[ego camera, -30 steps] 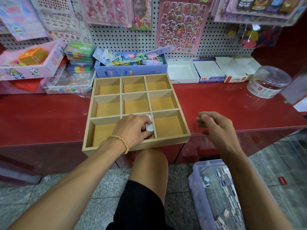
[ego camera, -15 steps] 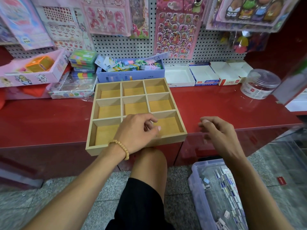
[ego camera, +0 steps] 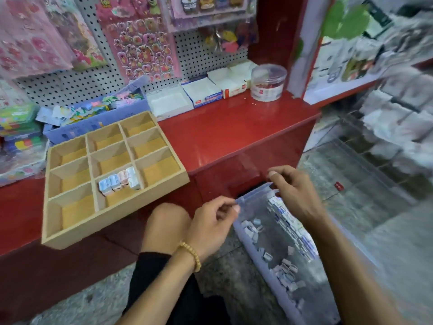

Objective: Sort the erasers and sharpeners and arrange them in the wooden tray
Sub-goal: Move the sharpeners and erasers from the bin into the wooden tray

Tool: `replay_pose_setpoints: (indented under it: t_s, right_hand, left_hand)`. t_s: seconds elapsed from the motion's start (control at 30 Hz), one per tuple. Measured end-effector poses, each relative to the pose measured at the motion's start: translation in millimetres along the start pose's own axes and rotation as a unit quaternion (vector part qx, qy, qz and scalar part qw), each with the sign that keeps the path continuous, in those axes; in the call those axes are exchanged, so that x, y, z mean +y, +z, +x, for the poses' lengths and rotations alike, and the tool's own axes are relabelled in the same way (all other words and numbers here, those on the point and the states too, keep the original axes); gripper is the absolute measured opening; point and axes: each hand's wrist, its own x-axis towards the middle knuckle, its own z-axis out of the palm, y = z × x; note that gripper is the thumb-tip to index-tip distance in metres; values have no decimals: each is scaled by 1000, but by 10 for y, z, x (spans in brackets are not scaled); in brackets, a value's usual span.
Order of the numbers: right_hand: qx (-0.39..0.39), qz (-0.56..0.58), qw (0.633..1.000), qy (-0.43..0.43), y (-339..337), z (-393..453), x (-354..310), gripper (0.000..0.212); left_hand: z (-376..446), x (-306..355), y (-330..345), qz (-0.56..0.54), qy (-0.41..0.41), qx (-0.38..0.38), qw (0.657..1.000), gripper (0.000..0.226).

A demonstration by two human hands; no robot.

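The wooden tray (ego camera: pixel 105 227) with nine compartments lies on the red counter (ego camera: pixel 234 130) at the left. A short row of small erasers (ego camera: pixel 119 181) stands in its front middle compartment; the other compartments show bare wood. On the floor to the right stands a clear plastic bin (ego camera: pixel 254 192) holding several loose erasers and sharpeners (ego camera: pixel 285 270). My left hand (ego camera: pixel 210 227), wearing a bead bracelet, hovers at the bin's near-left corner with loosely curled fingers and nothing in it. My right hand (ego camera: pixel 296 194) hangs over the bin's far rim, fingers bent down, with nothing visible in it.
A clear round jar (ego camera: pixel 268 82) and white boxes (ego camera: pixel 169 103) stand at the back of the counter. A blue box of stationery (ego camera: pixel 93 117) sits behind the tray. Sticker sheets (ego camera: pixel 140 48) hang on the pegboard. My knee (ego camera: pixel 166 225) is below the tray's front edge.
My left hand has left the tray, leaving the erasers in the front middle compartment, and moved right to the bin. My right hand dropped toward the bin. The view swung to the right.
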Motion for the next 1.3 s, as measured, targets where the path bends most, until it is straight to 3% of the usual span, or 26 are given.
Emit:
replay_pose_setpoints:
  t_s: [0.13, 0.3, 0.5, 0.63, 0.7, 1.03, 1.17, 1.3]
  right_hand:
    - [13, -16, 998, 65, -240, -53, 573, 34]
    - [-5, -77, 989, 127, -253, -20, 1349, 17]
    - [-73, -104, 979, 159, 103, 203, 2360, 19]
    - [-138, -136, 964, 180, 417, 345, 3101, 16]
    - [-167, -179, 952, 182, 527, 426, 3400, 35]
    - [-308, -302, 901, -45, 1102, 776, 4235, 85]
    - [-294, -308, 900, -96, 1086, 580, 4430, 76]
    - [-257, -333, 899, -125, 1112, 450, 4456, 50]
  left_hand:
    - [226, -116, 552, 38, -7, -44, 998, 17]
    - [620, -557, 1185, 154, 7, -76, 985, 23]
    - [1023, -1225, 1589, 322, 61, -121, 937, 48]
    - [1115, -1659, 1711, 398, 100, -118, 904, 38]
    - [1103, -1745, 1757, 424, 119, -112, 891, 38]
    - [1103, -1827, 1822, 404, 144, -71, 900, 41]
    - [1103, -1852, 1831, 400, 150, -66, 902, 41]
    - [1104, -1871, 1845, 403, 152, -67, 900, 41]
